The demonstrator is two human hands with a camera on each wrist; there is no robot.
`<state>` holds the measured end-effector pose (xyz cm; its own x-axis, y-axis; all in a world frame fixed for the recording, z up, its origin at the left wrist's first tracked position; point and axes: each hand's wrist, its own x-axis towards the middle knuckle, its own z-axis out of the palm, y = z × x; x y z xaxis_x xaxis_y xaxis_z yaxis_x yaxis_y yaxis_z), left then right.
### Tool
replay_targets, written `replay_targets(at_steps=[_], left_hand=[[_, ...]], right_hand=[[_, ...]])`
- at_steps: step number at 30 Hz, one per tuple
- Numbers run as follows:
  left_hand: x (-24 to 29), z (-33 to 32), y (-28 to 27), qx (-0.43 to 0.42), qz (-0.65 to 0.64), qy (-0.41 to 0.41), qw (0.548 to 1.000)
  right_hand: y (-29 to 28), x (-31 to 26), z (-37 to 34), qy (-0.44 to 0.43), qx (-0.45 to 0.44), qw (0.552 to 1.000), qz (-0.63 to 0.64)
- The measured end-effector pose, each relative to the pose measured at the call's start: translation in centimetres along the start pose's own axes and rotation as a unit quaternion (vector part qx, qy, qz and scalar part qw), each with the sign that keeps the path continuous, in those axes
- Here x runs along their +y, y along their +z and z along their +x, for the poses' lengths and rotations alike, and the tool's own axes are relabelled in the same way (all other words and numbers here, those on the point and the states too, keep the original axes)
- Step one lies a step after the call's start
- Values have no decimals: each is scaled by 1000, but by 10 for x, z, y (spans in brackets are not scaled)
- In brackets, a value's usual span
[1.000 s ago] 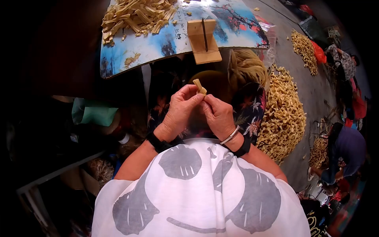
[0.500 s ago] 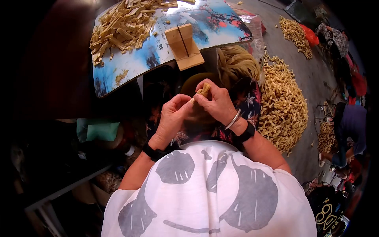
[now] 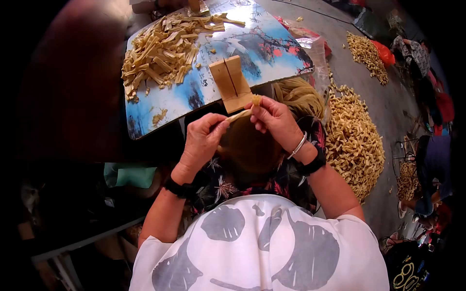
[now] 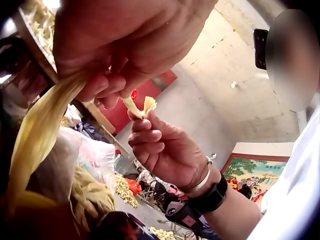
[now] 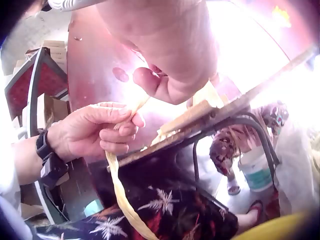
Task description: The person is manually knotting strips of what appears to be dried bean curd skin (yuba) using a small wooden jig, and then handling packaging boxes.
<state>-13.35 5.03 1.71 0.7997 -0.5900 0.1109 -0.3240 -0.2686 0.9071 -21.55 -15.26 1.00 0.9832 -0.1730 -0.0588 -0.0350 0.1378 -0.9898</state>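
Note:
Between the two hands a pale yellow strip (image 3: 239, 116) is stretched. My left hand (image 3: 203, 140) pinches it at the left; in the right wrist view the strip's long tail (image 5: 120, 192) hangs below that left hand (image 5: 102, 127). My right hand (image 3: 279, 125) pinches the other end, where a short folded tuft (image 3: 256, 99) stands above the fingertips. The left wrist view shows this tuft (image 4: 149, 103) at the right hand's (image 4: 167, 150) thumb and forefinger. Just beyond the hands, a wooden stand (image 3: 228, 80) with a dark upright rod is at the table's edge.
The painted table (image 3: 194, 99) carries a heap of short yellow pieces (image 3: 160, 53). Soft long strips (image 3: 298, 97) lie right of the lap. A large pile of knotted pieces (image 3: 354, 140) is on the floor at right, with a smaller pile (image 3: 367, 56) and people beyond.
The hands have moved apart, drawing the strip out between them. The tuft now stands at the right fingertips. The head view has shifted, showing more of the table.

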Motion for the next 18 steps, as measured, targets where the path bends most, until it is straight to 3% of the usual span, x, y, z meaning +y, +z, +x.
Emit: replay_targets(at_steps=[4,9,12,15,18], left_hand=[[-1,54,-7,60,57,52,995],[-12,106,-7,132,66,75,986],[-27,116,1,129,141,39,981],[-36,113,-1,136,61,6,989],[-32,98,-13,58,-192,-85,976]], right_hand=[[4,-19,45,-137,107,970,-170],[2,-26,92,-332,194,860,-336],[-8,12,112,-261,164,842,-443],[-14,16,115,-230,142,849,-455],[-21,9,105,-197,96,907,-359]])
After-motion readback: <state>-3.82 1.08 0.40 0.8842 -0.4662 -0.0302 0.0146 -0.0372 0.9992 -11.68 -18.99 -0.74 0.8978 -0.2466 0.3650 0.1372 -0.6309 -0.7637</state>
